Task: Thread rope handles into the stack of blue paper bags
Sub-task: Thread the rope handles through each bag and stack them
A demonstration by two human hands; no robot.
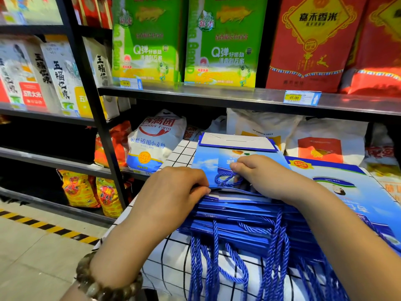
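Observation:
A stack of flat blue paper bags lies on a white cloth with a black grid. The top bag shows a sky print and lies with its mouth edge toward me. My left hand grips the left part of that mouth edge, fingers curled under it. My right hand pinches a blue twisted rope that loops on the top bag near its edge. Several blue rope handles hang from the lower bags over the front of the cloth.
The grid-patterned cloth covers the work surface. More printed blue bags lie at the right. Dark metal shelves with rice and flour sacks stand behind and to the left. A tiled floor with yellow-black tape is at lower left.

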